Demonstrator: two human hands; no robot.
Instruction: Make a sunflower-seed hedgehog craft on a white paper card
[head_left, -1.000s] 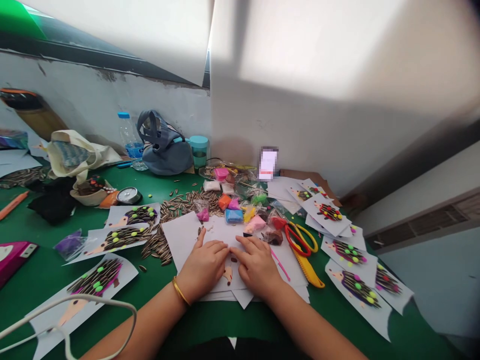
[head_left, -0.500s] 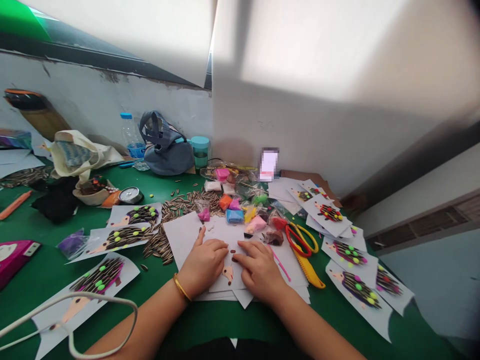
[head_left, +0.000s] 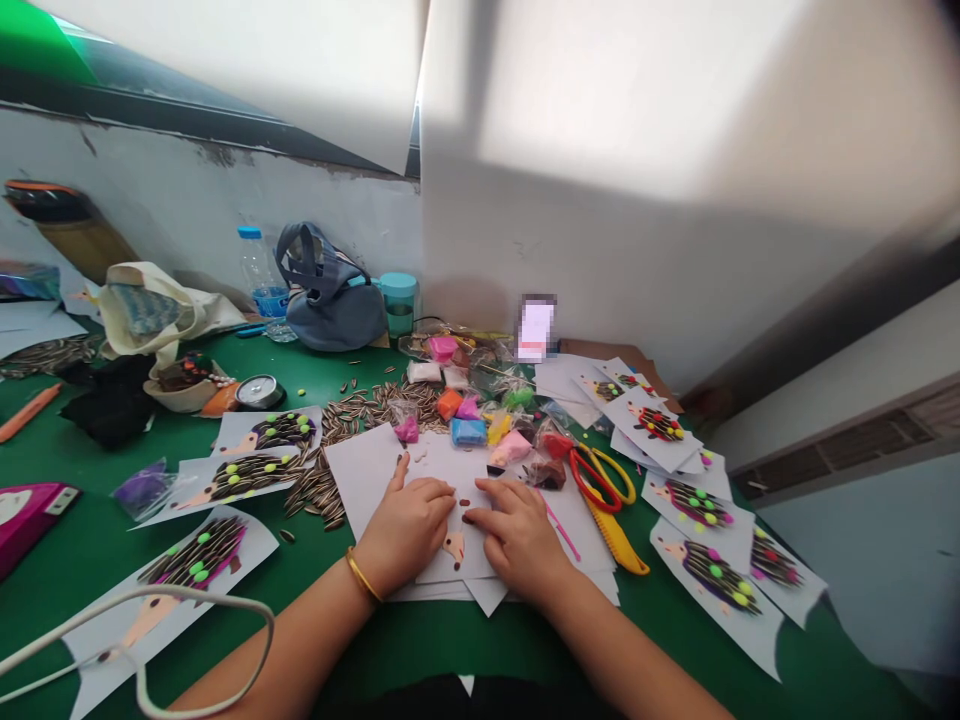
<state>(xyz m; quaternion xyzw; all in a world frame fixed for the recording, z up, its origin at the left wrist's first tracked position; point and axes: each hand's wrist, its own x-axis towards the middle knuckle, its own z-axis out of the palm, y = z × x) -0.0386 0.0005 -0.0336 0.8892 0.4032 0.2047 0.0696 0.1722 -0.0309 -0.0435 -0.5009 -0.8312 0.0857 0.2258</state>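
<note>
Sheets of white paper (head_left: 365,462) lie before me, the top one bearing a peach hedgehog face (head_left: 453,548) of clay with a dark eye and nose. My left hand (head_left: 409,525) rests palm down on the paper, thumb stretched away, holding nothing. From the other side my right hand (head_left: 517,530) lies on the same sheet, fingers extended, with a fingertip at a small brown clay piece (head_left: 467,518). Another brown clay piece (head_left: 465,503) sits just above it, between the hands. What is under both palms is hidden.
Sunflower seeds (head_left: 322,490) are heaped left of the paper, with bagged coloured clay (head_left: 469,432) behind. Red-and-yellow scissors (head_left: 600,470) and a yellow cutter (head_left: 622,540) lie right. Hedgehog pictures flank both sides. A white cable (head_left: 255,600) loops at lower left.
The view has shifted very slightly. Both hands stay in place on the paper, with barely any visible finger movement.
</note>
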